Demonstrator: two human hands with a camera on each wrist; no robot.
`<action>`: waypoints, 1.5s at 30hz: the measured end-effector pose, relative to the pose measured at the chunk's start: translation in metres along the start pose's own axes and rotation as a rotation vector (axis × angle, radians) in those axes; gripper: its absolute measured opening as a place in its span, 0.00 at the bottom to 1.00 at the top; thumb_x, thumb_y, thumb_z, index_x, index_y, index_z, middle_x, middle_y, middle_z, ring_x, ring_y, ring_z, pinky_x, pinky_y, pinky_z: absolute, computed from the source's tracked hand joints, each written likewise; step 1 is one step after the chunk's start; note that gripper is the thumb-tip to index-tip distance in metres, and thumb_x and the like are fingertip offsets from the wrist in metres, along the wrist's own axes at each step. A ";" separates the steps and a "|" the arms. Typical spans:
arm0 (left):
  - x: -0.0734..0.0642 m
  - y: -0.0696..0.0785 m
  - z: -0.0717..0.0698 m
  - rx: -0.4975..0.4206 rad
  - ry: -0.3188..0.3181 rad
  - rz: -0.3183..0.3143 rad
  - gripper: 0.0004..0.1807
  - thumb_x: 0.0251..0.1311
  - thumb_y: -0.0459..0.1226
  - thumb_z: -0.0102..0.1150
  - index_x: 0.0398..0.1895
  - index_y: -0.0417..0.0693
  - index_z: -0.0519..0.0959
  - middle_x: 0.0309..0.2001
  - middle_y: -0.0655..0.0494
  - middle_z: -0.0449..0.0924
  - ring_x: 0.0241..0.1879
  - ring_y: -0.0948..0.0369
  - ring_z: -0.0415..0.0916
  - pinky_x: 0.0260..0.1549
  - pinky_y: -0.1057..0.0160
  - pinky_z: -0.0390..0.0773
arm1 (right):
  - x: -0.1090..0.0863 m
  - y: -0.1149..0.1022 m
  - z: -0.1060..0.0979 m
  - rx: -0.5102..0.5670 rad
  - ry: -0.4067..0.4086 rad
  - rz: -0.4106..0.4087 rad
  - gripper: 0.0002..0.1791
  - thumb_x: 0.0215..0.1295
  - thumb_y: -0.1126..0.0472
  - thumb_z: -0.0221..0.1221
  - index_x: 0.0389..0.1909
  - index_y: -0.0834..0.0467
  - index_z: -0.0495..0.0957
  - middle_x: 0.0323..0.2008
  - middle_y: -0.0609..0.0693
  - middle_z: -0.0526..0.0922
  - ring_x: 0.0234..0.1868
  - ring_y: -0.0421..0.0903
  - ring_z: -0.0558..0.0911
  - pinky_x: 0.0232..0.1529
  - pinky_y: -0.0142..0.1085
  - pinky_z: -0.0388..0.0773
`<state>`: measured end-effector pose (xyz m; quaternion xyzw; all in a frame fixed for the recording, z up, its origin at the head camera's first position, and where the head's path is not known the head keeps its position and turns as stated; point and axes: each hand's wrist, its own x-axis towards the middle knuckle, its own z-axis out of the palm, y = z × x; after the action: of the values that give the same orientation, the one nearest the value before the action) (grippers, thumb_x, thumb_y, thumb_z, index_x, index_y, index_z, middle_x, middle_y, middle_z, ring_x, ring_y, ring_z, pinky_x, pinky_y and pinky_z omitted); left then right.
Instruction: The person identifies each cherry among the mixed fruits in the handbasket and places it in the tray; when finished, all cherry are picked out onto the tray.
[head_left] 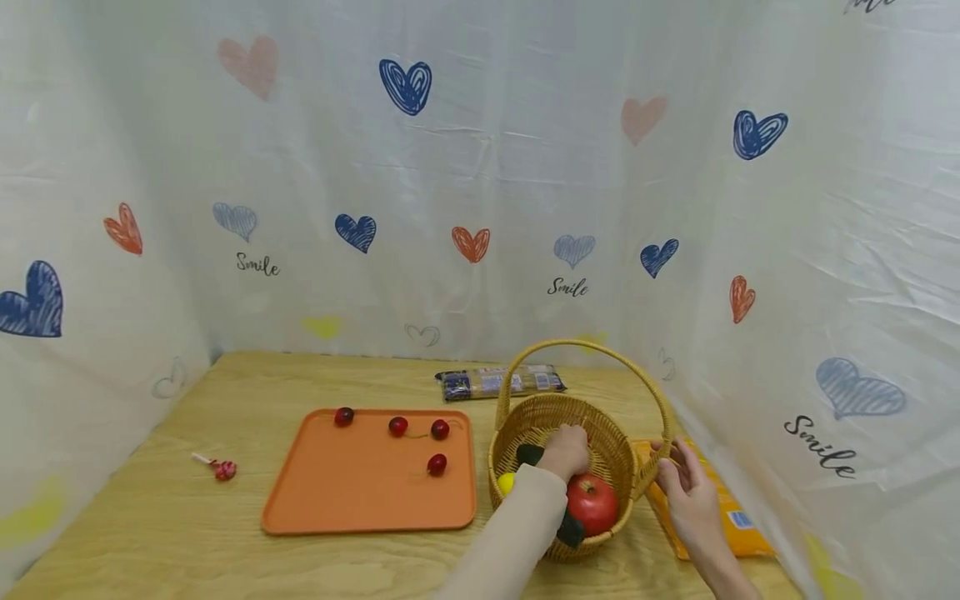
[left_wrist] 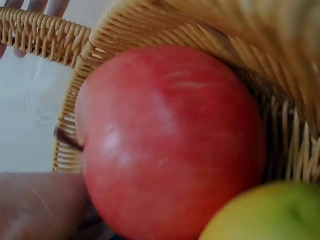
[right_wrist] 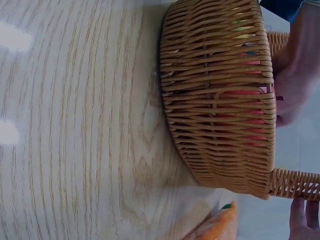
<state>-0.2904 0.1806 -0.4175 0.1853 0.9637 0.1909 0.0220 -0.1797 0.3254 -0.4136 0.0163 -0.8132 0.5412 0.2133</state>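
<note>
A round wicker basket point(head_left: 498, 446) with a tall arched handle point(head_left: 577, 343) stands on the table. My left hand point(head_left: 567, 450) reaches down inside it; the fingertips are hidden, so any hold is unclear. Beside that hand lies a large red apple point(head_left: 592, 505), its stem visible in the left wrist view. A yellow-green fruit point(left_wrist: 272, 215) rests against the apple. Dark pieces point(head_left: 570, 530) of unclear kind show around the left wrist. My right hand point(head_left: 688, 492) holds the handle's right base between thumb and fingers.
An orange tray point(head_left: 360, 492) at left bears several cherries point(head_left: 437, 464). Further left lies a pink lollipop-like piece point(head_left: 223, 470) with a white stick. Behind the basket is a long clear-and-blue packet point(head_left: 472, 383); an orange packet point(head_left: 738, 533) lies at right. Printed curtains surround the table.
</note>
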 end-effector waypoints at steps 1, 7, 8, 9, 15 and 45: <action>0.000 -0.001 0.000 0.011 -0.010 -0.003 0.07 0.52 0.34 0.64 0.20 0.48 0.79 0.28 0.54 0.79 0.29 0.61 0.76 0.23 0.66 0.73 | 0.000 0.001 0.001 0.000 0.001 -0.004 0.31 0.75 0.58 0.43 0.71 0.70 0.47 0.59 0.65 0.63 0.50 0.18 0.67 0.46 0.19 0.71; 0.002 -0.010 0.004 0.042 -0.067 0.042 0.06 0.51 0.36 0.68 0.20 0.51 0.82 0.26 0.57 0.78 0.27 0.63 0.74 0.23 0.66 0.73 | 0.001 0.001 0.001 0.015 -0.011 -0.002 0.32 0.75 0.59 0.43 0.71 0.71 0.45 0.62 0.70 0.60 0.48 0.16 0.66 0.46 0.16 0.69; 0.004 -0.010 0.005 0.005 -0.071 0.064 0.04 0.50 0.37 0.70 0.22 0.51 0.83 0.28 0.58 0.79 0.30 0.63 0.74 0.25 0.67 0.74 | 0.001 0.001 0.000 0.014 -0.012 -0.004 0.32 0.75 0.59 0.43 0.71 0.71 0.45 0.62 0.70 0.59 0.48 0.16 0.66 0.45 0.16 0.69; 0.005 -0.009 0.006 -0.043 -0.076 0.087 0.04 0.48 0.38 0.72 0.25 0.51 0.85 0.30 0.59 0.80 0.35 0.63 0.75 0.29 0.67 0.75 | 0.002 0.001 0.000 0.014 -0.010 -0.007 0.32 0.75 0.59 0.43 0.71 0.71 0.45 0.62 0.70 0.59 0.49 0.16 0.66 0.45 0.16 0.69; 0.006 0.002 0.010 -0.269 -0.159 0.079 0.13 0.42 0.43 0.77 0.35 0.55 0.88 0.45 0.59 0.81 0.58 0.56 0.69 0.48 0.63 0.74 | 0.002 0.003 0.000 0.012 0.011 -0.018 0.31 0.75 0.59 0.44 0.70 0.71 0.48 0.59 0.61 0.65 0.51 0.20 0.68 0.46 0.18 0.70; -0.009 0.001 -0.034 -0.755 -0.030 -0.029 0.09 0.46 0.31 0.73 0.33 0.45 0.87 0.27 0.61 0.82 0.48 0.59 0.71 0.26 0.69 0.78 | 0.000 0.001 0.000 0.091 -0.016 -0.045 0.30 0.75 0.60 0.44 0.69 0.72 0.48 0.53 0.44 0.69 0.51 0.23 0.71 0.47 0.20 0.71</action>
<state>-0.2854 0.1658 -0.3862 0.1533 0.8275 0.5298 0.1053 -0.1797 0.3261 -0.4143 0.0485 -0.7888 0.5725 0.2181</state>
